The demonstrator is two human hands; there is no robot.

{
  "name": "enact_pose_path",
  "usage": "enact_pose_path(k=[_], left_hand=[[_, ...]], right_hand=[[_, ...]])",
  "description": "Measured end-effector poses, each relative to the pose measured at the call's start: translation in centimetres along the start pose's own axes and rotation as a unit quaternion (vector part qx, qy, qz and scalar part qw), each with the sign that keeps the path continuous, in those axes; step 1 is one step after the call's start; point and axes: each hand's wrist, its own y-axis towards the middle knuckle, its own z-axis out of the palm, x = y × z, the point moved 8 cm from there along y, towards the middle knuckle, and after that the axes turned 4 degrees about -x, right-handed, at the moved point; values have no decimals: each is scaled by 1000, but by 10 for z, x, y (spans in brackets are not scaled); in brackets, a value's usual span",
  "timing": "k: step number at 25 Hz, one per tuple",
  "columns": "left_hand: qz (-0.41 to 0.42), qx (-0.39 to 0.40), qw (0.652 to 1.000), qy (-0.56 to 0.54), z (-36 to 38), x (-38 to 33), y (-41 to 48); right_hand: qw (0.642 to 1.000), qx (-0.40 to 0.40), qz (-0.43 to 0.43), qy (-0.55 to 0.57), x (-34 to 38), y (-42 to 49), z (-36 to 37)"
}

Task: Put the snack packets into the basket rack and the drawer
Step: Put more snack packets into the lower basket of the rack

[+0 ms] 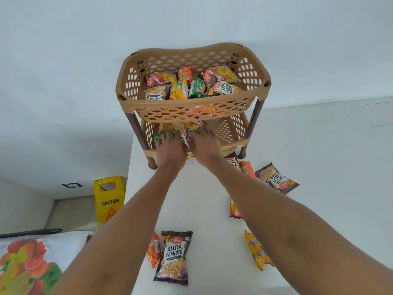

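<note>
Far left, off the bench (319, 145): yellow caution sign (109, 199), not involved. Left hand (170, 150) and right hand (205, 145) side by side at the lower tier of the basket rack (191, 103), both grips pressing down on snack packets (180, 129) there; true clasp impossible to tell. Best to push packets flat and deep, under the full upper tier. More packets lying loose on the bench, toward the right.
</note>
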Motion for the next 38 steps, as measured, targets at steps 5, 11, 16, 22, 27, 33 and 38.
enact_pose_path(k=[5,11,16,22,27,33,38], left_hand=[[89,-30,996,1,6,-51,-58],[144,87,986,4,51,-110,-99],[139,205,969,11,88,-148,-113],[76,262,962,17,106,-135,-120],[0,213,977,-27,86,-118,-113],[58,218,974,31,94,-108,-117],[27,193,980,-34,101,-116,-109]], right_hand=[[999,-35,10,-28,-66,-75,-27],[985,49,149,-71,-150,-135,-38],[977,134,161,-32,-156,-152,-24],[968,171,168,-69,-155,-161,-8],[966,173,180,-61,-147,-163,-4],[963,180,173,-103,-142,-177,5],[962,176,191,-79,-147,-183,0]])
